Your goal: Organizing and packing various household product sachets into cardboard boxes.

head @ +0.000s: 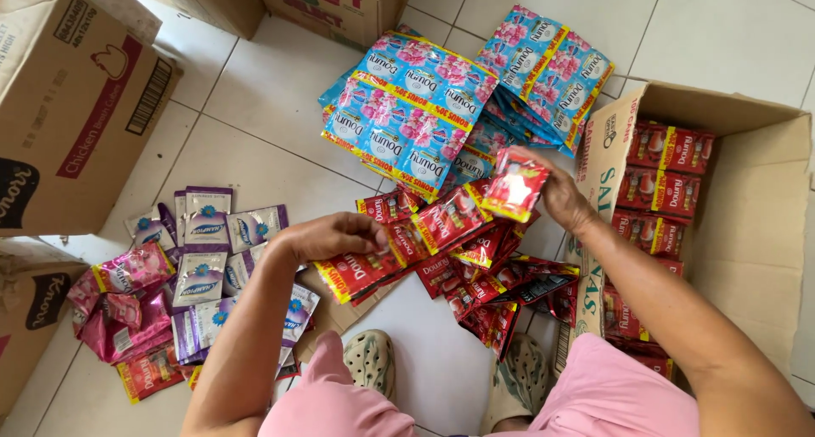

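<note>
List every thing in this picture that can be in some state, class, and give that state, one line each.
Left hand: closed on the strip of red sachets.
Right hand: pinching the strip's far end, lifted.
Open carton: flaps open, red sachets stacked inside.
Blue sachet sheets: lying flat, piled on the floor.
Purple sachets: scattered loose.
Pink sachets: crumpled in a heap.
Brown box: closed.

Light: bright, even daylight, soft | Shadows: faint, short, under the forearms and beside the boxes [81,106] at left | Glare: white hotspot on the red sachet [514,182] at upper centre, sheen on the blue packs [416,106] and pale floor tiles [255,98] | Focus: sharp centre, slight softness low in frame | Distortion: wide-angle bowing at the edges
</note>
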